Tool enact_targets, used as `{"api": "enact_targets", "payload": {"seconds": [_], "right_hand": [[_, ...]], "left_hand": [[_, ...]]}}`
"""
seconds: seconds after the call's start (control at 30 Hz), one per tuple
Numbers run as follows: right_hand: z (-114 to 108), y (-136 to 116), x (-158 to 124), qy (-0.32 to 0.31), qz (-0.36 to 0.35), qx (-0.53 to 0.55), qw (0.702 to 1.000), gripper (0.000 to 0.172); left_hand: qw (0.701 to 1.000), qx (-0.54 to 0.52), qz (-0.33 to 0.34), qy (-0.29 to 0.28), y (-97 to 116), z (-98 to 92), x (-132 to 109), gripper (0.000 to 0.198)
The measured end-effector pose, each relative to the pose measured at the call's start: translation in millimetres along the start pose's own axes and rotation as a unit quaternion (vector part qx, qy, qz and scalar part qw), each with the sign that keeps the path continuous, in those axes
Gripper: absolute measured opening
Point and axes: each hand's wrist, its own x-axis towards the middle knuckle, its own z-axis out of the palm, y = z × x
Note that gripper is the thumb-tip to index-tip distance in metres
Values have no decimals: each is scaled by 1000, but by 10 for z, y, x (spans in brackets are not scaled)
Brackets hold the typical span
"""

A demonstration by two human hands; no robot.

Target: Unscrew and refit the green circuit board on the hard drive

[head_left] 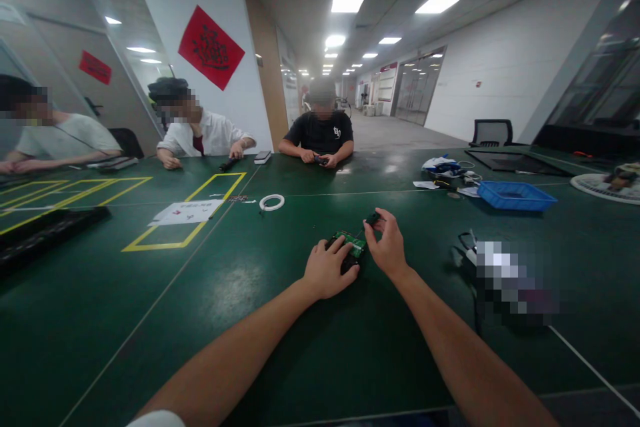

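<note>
A green circuit board (pixel 356 245) in a black casing lies on the table in front of me. My left hand (pixel 327 270) holds it down from the left, the fingers reaching over the board and the thumb at its near side. Just beyond the board's right end, my right hand (pixel 387 243) pinches a small dark part (pixel 373 218) between thumb and fingertips. A thin line, perhaps a wire, runs between that part and the board. The casing's left side is hidden under my left hand.
On the green table (pixel 240 320) are a white ring (pixel 271 203), a paper sheet (pixel 187 212) over yellow tape, and a long black tray (pixel 50 240). A blue basket (pixel 517 195) and a blurred-out object (pixel 510 280) lie right. Several people sit opposite, one person (pixel 320 127) straight ahead.
</note>
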Motion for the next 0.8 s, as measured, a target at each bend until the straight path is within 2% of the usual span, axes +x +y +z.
{"api": "enact_targets", "payload": {"seconds": [0.8], "right_hand": [[3,-16,-5,-9,-4,-1,1000,49]], "left_hand": [[1000,-5,-2,-9,17,-21,7,65]]}}
